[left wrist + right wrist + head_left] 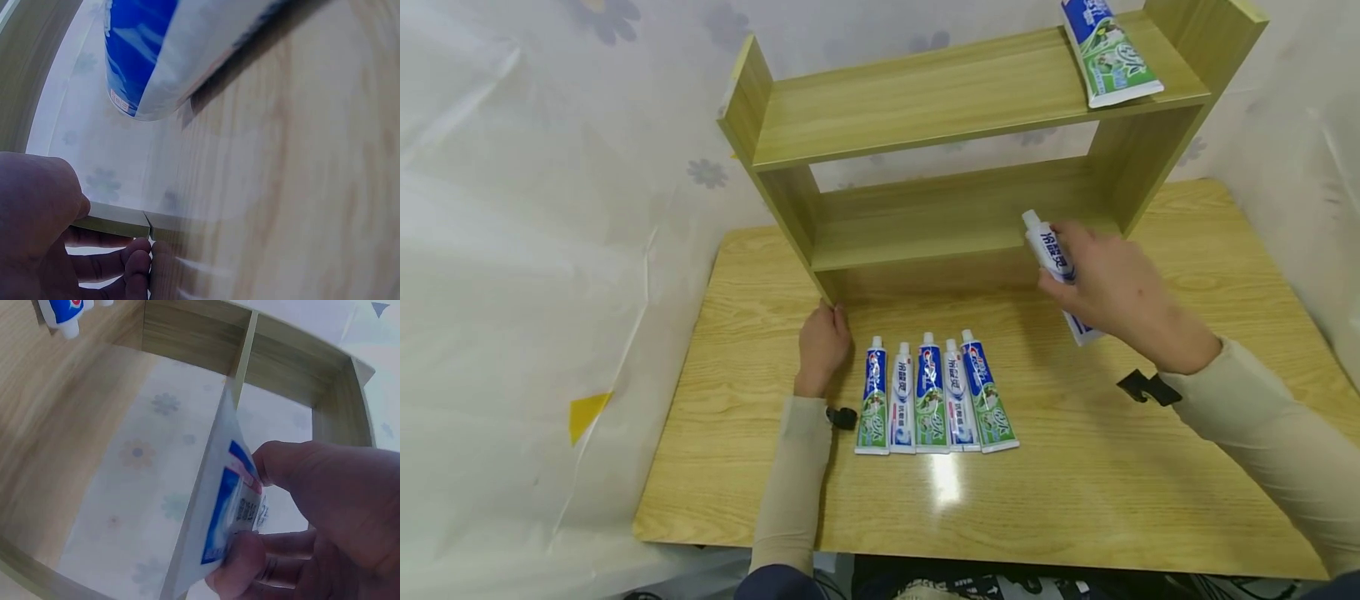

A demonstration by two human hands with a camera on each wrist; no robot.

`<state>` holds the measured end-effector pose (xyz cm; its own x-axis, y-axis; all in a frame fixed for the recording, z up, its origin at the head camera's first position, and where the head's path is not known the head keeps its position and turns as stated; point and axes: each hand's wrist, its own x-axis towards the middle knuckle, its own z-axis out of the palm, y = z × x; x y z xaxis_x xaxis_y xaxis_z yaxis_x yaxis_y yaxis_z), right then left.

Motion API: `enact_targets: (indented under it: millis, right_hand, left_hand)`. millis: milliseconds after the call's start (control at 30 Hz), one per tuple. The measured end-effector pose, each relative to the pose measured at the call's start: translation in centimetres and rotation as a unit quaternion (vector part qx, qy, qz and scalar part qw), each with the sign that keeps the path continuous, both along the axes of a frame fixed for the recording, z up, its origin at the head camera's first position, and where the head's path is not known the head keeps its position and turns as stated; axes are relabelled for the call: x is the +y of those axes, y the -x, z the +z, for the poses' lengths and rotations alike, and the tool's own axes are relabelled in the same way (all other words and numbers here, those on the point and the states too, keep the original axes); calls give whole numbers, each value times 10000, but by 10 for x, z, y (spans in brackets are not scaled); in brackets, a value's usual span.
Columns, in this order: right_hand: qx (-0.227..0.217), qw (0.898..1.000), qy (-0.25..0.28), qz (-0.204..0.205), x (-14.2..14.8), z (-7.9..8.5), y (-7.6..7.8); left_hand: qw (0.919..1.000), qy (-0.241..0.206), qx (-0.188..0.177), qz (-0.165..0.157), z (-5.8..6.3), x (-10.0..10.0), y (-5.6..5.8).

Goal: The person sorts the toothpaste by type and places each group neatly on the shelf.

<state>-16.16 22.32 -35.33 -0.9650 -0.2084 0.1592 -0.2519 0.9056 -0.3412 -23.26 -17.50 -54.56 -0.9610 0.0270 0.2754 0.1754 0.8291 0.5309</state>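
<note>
My right hand (1116, 287) grips a white toothpaste tube (1051, 250) with blue lettering, its cap pointing up and left in the head view. It holds the tube in front of the right half of the wooden shelf unit's lower board (940, 212). In the right wrist view the thumb and fingers pinch the tube's flat body (219, 512). My left hand (823, 342) holds the foot of the unit's left side panel (793, 196). Seen from the left wrist, its fingers (94, 265) curl at the panel's lower edge.
Three blue-green toothpaste tubes (872, 408) alternate with two white tubes (902, 408) in a row on the table (737, 467), caps toward the shelf. Another blue-green tube (1112, 58) lies on the upper board (925, 96) at right, its end over the front edge.
</note>
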Motion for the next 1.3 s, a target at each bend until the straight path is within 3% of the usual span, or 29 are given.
enact_targets:
  millis: [167, 467, 967, 1133, 1300]
  right_hand:
    - [397, 9991, 25, -110, 7, 1, 20]
    - [699, 9960, 346, -424, 21, -1, 53]
    - [-602, 9890, 723, -1143, 18, 5, 101]
    - [-924, 9843, 516, -1411, 16, 7, 111]
    - [-1113, 9802, 353, -1596, 13, 11, 111]
  left_hand:
    - [10000, 41, -51, -17, 17, 5, -10]
    - [9990, 64, -437, 17, 26, 11, -11]
    - [9985, 91, -541, 91, 29, 12, -15]
    - [9996, 36, -266, 48, 18, 6, -8]
    - [9997, 30, -212, 112, -11, -5, 8]
